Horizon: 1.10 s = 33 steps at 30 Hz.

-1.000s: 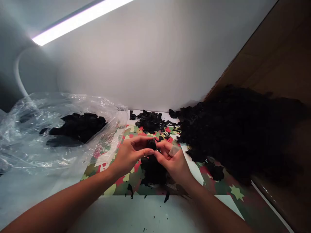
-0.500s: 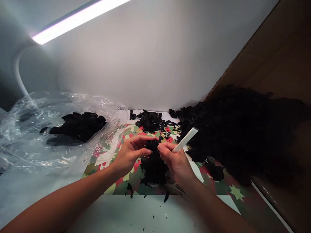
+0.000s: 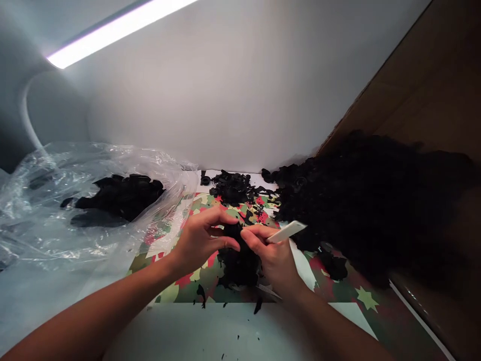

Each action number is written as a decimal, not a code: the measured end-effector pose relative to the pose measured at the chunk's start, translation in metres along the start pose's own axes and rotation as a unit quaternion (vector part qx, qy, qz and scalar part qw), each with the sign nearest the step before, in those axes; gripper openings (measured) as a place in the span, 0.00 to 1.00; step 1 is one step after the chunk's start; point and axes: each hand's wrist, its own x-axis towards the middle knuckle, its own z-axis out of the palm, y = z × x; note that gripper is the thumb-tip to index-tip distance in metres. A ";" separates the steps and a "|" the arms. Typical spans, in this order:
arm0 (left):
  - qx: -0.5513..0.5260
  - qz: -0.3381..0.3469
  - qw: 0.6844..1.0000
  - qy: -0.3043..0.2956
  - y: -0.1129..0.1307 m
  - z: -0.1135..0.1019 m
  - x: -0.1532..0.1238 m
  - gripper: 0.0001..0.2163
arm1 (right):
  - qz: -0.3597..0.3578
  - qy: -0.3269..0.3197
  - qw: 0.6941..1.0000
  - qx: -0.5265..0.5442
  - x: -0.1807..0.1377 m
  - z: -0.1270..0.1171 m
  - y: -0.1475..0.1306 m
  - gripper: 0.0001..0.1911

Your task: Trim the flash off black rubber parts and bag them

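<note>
Between the thumb and fingers of my left hand (image 3: 203, 235) sits a small black rubber-like part (image 3: 233, 230); its ribs showed a moment earlier. My right hand (image 3: 272, 253) pinches a slim white-handled tool (image 3: 288, 231), like a cutter, its back end pointing up and right. Its working tip is hidden by the fingers, which meet the black part. Right below both hands lies a heap of black scraps (image 3: 238, 268) on the camouflage-patterned sheet (image 3: 180, 291).
A clear plastic bag (image 3: 176, 170) holding black parts (image 3: 126, 198) lies to the left. Black scraps (image 3: 233, 186) are piled at the back. A large black heap (image 3: 356, 210) fills the right side against cardboard (image 3: 424, 85). A lit lamp (image 3: 124, 32) hangs above left.
The white tool has tipped lower, toward level. My left hand's fingers have spread wider around the black part, which has turned between them.
</note>
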 end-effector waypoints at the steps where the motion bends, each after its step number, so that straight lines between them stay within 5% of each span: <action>1: 0.009 0.012 1.000 -0.003 0.001 -0.002 0.002 0.15 | 0.009 0.008 1.000 0.017 0.000 0.000 0.001 0.16; 8: 0.011 0.050 0.998 -0.025 0.001 -0.013 0.010 0.07 | 0.094 0.017 0.975 0.199 0.001 0.007 -0.002 0.18; 12: 0.029 0.043 0.999 -0.014 -0.001 -0.013 0.007 0.06 | 0.110 -0.025 0.975 0.192 0.007 0.004 0.003 0.19; 19: -0.009 -0.080 0.994 -0.077 0.000 -0.012 0.010 0.05 | -0.051 0.088 0.986 0.129 0.015 -0.023 -0.002 0.26; 22: -0.024 -0.104 0.991 -0.082 -0.001 -0.013 0.011 0.07 | -0.084 0.043 0.994 0.052 0.008 -0.025 -0.011 0.27; 29: -0.025 -0.094 0.991 -0.091 0.000 -0.012 0.012 0.05 | -0.163 -0.056 0.983 -0.061 0.001 -0.023 -0.016 0.02; 33: -0.004 -0.102 0.990 -0.100 0.000 -0.013 0.011 0.05 | -0.174 -0.094 0.971 -0.134 0.002 -0.026 -0.018 0.07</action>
